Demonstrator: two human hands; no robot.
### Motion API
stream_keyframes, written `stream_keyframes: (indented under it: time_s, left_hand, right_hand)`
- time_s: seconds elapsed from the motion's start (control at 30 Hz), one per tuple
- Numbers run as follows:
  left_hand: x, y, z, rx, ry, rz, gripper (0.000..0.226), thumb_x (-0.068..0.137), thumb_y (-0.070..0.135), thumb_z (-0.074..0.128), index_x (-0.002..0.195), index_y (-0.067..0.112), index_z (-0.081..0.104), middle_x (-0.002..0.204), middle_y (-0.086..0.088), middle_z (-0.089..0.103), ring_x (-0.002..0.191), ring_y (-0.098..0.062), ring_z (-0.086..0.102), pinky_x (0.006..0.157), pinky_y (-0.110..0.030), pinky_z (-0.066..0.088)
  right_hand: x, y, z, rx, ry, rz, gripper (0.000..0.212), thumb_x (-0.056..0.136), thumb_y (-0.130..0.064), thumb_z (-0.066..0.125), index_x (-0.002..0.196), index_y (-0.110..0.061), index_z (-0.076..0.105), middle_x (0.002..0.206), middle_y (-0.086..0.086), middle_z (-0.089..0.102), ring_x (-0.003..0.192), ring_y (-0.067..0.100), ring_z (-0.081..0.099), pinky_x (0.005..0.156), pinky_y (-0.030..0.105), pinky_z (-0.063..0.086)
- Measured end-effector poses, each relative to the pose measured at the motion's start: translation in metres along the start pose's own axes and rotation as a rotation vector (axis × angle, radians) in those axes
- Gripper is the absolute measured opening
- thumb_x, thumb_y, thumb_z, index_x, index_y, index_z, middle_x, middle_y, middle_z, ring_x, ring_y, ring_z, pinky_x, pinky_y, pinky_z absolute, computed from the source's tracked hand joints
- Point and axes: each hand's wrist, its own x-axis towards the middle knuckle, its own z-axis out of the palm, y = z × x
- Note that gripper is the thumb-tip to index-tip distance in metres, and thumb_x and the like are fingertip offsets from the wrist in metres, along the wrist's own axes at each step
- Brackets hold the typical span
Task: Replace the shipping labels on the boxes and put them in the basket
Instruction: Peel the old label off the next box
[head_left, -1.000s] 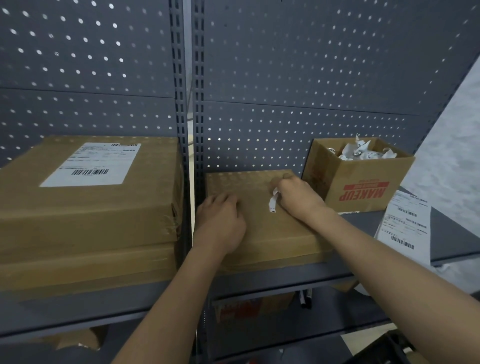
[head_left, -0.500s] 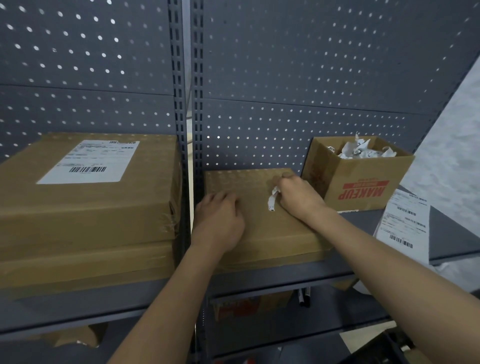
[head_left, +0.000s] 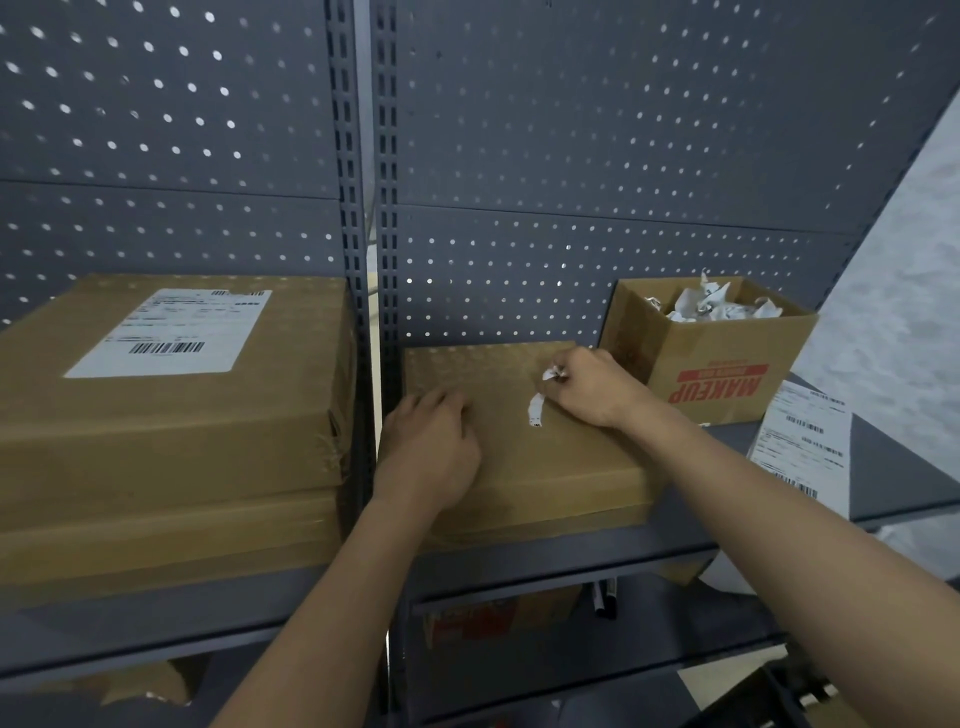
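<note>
A flat brown box (head_left: 545, 467) lies on the grey shelf (head_left: 561, 553) in front of me. My left hand (head_left: 431, 447) rests palm down on the box's left part, fingers curled. My right hand (head_left: 592, 387) pinches a small white scrap of label (head_left: 551, 373) just above the box top. A second torn white strip (head_left: 535, 410) still sticks to the box below that hand. To the left, a large box carries a whole shipping label (head_left: 171, 332). A sheet of fresh labels (head_left: 805, 441) lies on the shelf at the right.
An open carton marked MAKEUP (head_left: 711, 353), holding crumpled label scraps, stands behind my right hand. The large left box (head_left: 171, 410) sits on another box. Grey pegboard (head_left: 571, 156) backs the shelves. Markers (head_left: 605, 597) and boxes lie on the lower shelf.
My right hand has lifted slightly, pulling a white label scrap up off the box top; a short strip stays stuck below it. My left hand has kept still.
</note>
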Motion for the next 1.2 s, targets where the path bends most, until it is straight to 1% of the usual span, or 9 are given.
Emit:
stream_keyframes:
  time_s: [0.13,0.33,0.43,0.57,0.67,0.77,0.93,1.07,1.2]
  left_hand:
    - [0.000,0.000,0.000,0.008,-0.002,-0.003,0.044,0.096,0.021,0.037,0.137,0.019,0.051,0.141,0.000,0.050,0.130,-0.024,0.040,0.109,-0.039,0.032]
    - [0.000,0.001,0.000,0.007,-0.004,-0.001,0.043,0.095,0.020,0.038,0.136,0.019,0.052,0.140,-0.001,0.051,0.129,-0.025,0.041,0.108,-0.039,0.033]
    - [0.000,0.001,-0.001,0.003,-0.003,-0.003,0.044,0.095,0.019,0.038,0.136,0.018,0.051,0.140,-0.001,0.051,0.129,-0.025,0.041,0.108,-0.039,0.033]
    - [-0.001,0.001,-0.001,-0.001,-0.002,0.000,0.044,0.095,0.018,0.037,0.137,0.018,0.051,0.141,-0.001,0.051,0.129,-0.024,0.040,0.109,-0.039,0.032]
    - [-0.001,0.001,-0.001,-0.004,0.000,-0.005,0.044,0.095,0.019,0.037,0.137,0.019,0.051,0.141,-0.001,0.050,0.130,-0.024,0.040,0.109,-0.038,0.032]
    - [0.000,0.001,-0.001,0.001,-0.001,-0.008,0.044,0.095,0.019,0.038,0.138,0.019,0.050,0.142,-0.001,0.050,0.130,-0.024,0.040,0.109,-0.038,0.032]
    - [0.000,0.000,-0.001,-0.006,-0.016,-0.010,0.044,0.096,0.020,0.037,0.138,0.019,0.049,0.143,-0.001,0.048,0.132,-0.024,0.038,0.110,-0.040,0.032]
    - [0.001,0.000,0.000,0.001,-0.007,-0.002,0.044,0.096,0.020,0.037,0.138,0.019,0.050,0.142,0.000,0.049,0.132,-0.024,0.038,0.110,-0.039,0.032]
    - [-0.001,0.000,0.000,0.001,-0.004,-0.003,0.043,0.096,0.021,0.038,0.138,0.019,0.050,0.143,0.000,0.048,0.132,-0.023,0.038,0.110,-0.038,0.031]
  right_hand:
    - [0.000,0.000,0.007,-0.130,0.022,-0.029,0.023,0.098,-0.025,0.051,0.097,-0.005,0.063,0.102,0.012,0.062,0.090,0.030,0.060,0.079,0.040,0.050]
    - [-0.004,-0.007,0.013,-0.312,0.034,-0.065,0.020,0.093,-0.010,0.043,0.101,-0.002,0.060,0.109,0.018,0.057,0.100,0.037,0.057,0.084,0.041,0.046]
    - [-0.001,-0.002,0.012,-0.227,0.030,-0.036,0.020,0.094,-0.009,0.043,0.096,-0.001,0.061,0.108,0.017,0.058,0.101,0.036,0.057,0.084,0.038,0.046]
    - [0.000,0.006,0.004,0.009,0.047,0.033,0.034,0.102,-0.025,0.043,0.090,0.001,0.062,0.095,0.014,0.064,0.089,0.030,0.060,0.081,0.040,0.048]
    - [-0.002,0.007,0.003,0.030,0.033,0.003,0.029,0.100,-0.029,0.050,0.091,-0.004,0.064,0.090,0.009,0.065,0.086,0.025,0.061,0.075,0.035,0.047]
    - [-0.002,0.007,0.007,0.005,0.039,-0.012,0.024,0.097,-0.028,0.056,0.094,-0.006,0.066,0.095,0.011,0.065,0.091,0.027,0.061,0.077,0.036,0.049]
    - [-0.005,0.008,0.018,-0.100,0.124,-0.080,0.018,0.099,-0.020,0.048,0.101,-0.008,0.062,0.108,0.013,0.061,0.100,0.032,0.058,0.078,0.035,0.044]
    - [-0.011,0.013,0.020,0.078,0.189,-0.128,0.015,0.100,-0.018,0.045,0.102,-0.014,0.059,0.110,0.006,0.058,0.102,0.024,0.056,0.088,0.041,0.046]
    - [-0.012,0.011,0.017,0.197,0.191,-0.083,0.013,0.098,-0.025,0.050,0.102,-0.018,0.060,0.108,-0.003,0.060,0.104,0.017,0.057,0.086,0.032,0.043]
